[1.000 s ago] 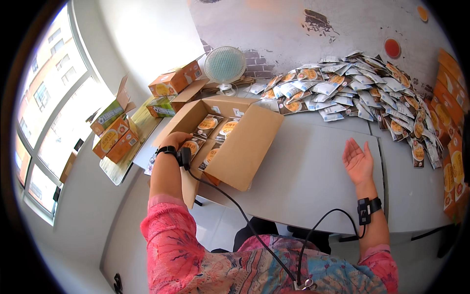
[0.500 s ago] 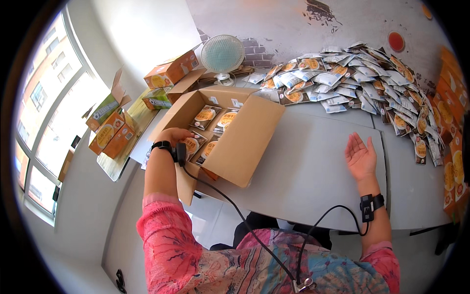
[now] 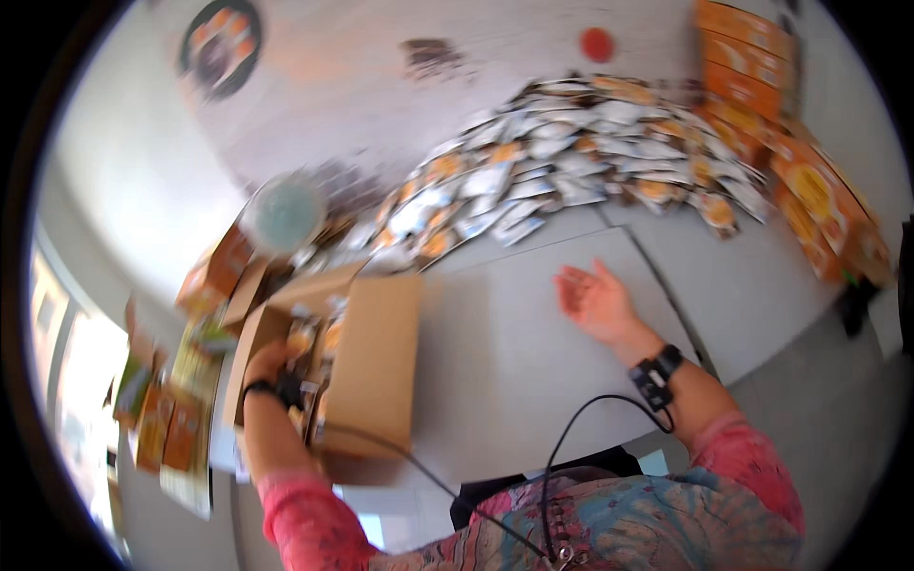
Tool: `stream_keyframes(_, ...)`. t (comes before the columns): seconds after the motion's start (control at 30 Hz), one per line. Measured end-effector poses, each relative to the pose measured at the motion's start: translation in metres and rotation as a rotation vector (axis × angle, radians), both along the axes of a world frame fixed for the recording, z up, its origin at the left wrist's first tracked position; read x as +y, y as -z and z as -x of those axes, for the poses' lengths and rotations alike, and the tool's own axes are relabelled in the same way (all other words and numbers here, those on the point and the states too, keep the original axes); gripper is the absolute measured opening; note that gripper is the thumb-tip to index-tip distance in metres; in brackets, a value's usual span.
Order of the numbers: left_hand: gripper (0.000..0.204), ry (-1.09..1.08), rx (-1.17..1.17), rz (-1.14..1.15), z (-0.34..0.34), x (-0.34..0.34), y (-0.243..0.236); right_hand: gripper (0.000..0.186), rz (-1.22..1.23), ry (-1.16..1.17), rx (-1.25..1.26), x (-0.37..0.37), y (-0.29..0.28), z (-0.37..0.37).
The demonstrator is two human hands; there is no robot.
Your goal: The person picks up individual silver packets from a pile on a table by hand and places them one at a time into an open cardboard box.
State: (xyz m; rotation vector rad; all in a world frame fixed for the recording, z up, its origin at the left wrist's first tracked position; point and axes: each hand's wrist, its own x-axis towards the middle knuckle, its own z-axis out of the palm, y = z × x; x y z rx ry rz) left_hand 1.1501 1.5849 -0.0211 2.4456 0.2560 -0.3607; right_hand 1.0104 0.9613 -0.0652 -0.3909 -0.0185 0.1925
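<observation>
My left hand (image 3: 270,362) reaches into an open cardboard box (image 3: 378,357), by its left side. Blur hides its fingers, and I cannot tell whether they hold anything. Inside the box lie several flat brown packets (image 3: 303,338) with a round yellow-orange picture. Over the grey table, right of the box, my right hand (image 3: 598,303) hovers palm up, fingers apart, holding nothing. A large heap of similar packets (image 3: 562,157), silver-white on their backs, spreads across the far side of the table. Both wrists wear black straps with small devices, and black cables run from them.
Stacked orange cartons (image 3: 747,62) stand at the far right, with more orange cartons (image 3: 821,195) nearer. A fan (image 3: 284,214) stands behind the box. Orange and green cartons (image 3: 164,428) sit on a side table at left. A seam (image 3: 657,285) crosses the table right of my right hand.
The view has swung to the right, so the box and heap appear farther left. My left hand stays inside the box. My right hand remains open with its palm up.
</observation>
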Motion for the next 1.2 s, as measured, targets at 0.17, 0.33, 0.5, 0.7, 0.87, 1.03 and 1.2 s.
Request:
stream_keyframes(0.17,0.046,-0.020,0.009,0.098,-0.006,-0.016,0.003,0.052,0.054,-0.021,-0.012,-0.009,-0.007,0.003)
stream_keyframes(0.33,0.074,-0.077,0.041,0.027,-0.014,-0.009,0.013,0.052,0.044,-0.055,-0.020,-0.009,-0.007,0.006)
stream_keyframes(0.5,0.068,0.021,0.105,0.066,-0.015,0.016,0.020,0.053,0.085,-0.057,-0.048,0.002,-0.011,0.008)
stream_keyframes(0.7,0.049,0.241,-0.326,0.153,0.017,-0.124,-0.063,0.052,0.096,-0.025,-0.048,-0.005,-0.008,0.009)
stream_keyframes(0.87,0.046,0.287,-0.526,0.453,0.037,-0.238,-0.115,0.051,0.064,0.010,-0.028,-0.008,-0.011,0.009)
stream_keyframes(1.03,0.044,0.463,-0.299,0.602,0.066,-0.356,-0.094,0.050,0.063,0.100,-0.051,-0.021,-0.007,0.002)
stream_keyframes(1.2,0.046,0.480,-0.072,0.754,0.089,-0.454,-0.010,0.050,0.039,0.230,-0.016,-0.040,-0.001,-0.009)
